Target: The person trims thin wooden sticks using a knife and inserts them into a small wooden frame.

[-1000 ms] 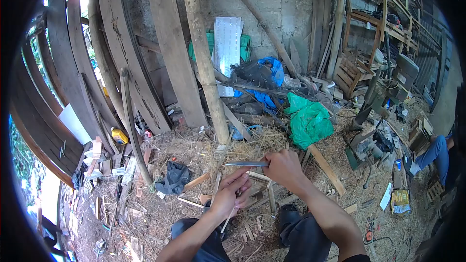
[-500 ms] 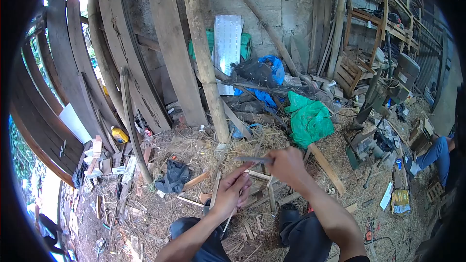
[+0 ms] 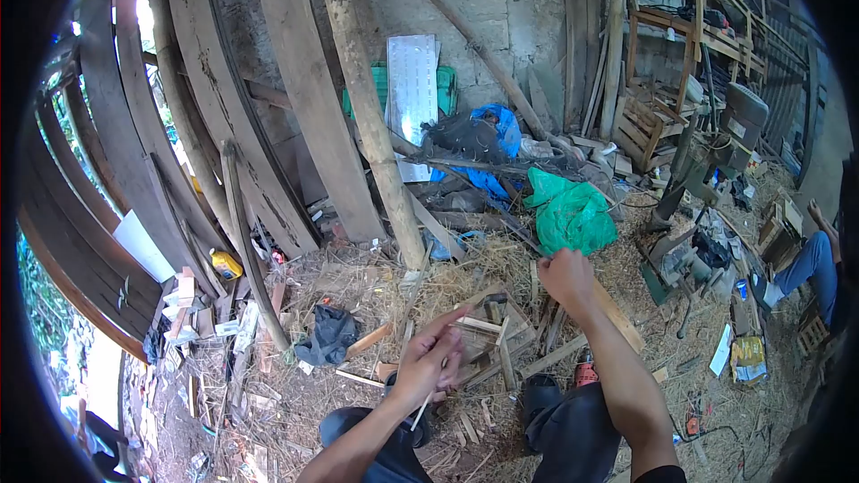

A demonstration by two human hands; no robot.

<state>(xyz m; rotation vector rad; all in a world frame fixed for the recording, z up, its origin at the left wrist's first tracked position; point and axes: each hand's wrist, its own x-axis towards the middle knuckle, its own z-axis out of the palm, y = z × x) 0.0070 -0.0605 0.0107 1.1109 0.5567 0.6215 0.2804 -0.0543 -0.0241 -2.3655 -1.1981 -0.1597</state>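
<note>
My left hand (image 3: 428, 365) is closed, pinching a thin pale wooden stick (image 3: 419, 415) whose lower end sticks out below the palm, above my left knee. My right hand (image 3: 567, 279) is a fist, raised to the right of and higher than the left one, in front of the green plastic bag (image 3: 577, 219). It grips a knife, whose long grey blade showed plainly a moment ago and is hard to make out now against the clutter. Beneath the hands, a small frame of wooden slats (image 3: 504, 353) stands on the straw-covered ground between my feet.
A leaning pole (image 3: 380, 139) and tall planks (image 3: 300, 89) stand ahead. A black plastic bag (image 3: 329, 335) and a yellow bottle (image 3: 225, 264) lie leftward. At right are a machine (image 3: 693, 174), a seated person's leg (image 3: 805, 277) and a red-and-black tool (image 3: 692, 425).
My right hand has moved right and slightly up, away from the left hand, carrying the knife off the stick. The left hand stays nearly in place. The view has shifted slightly.
</note>
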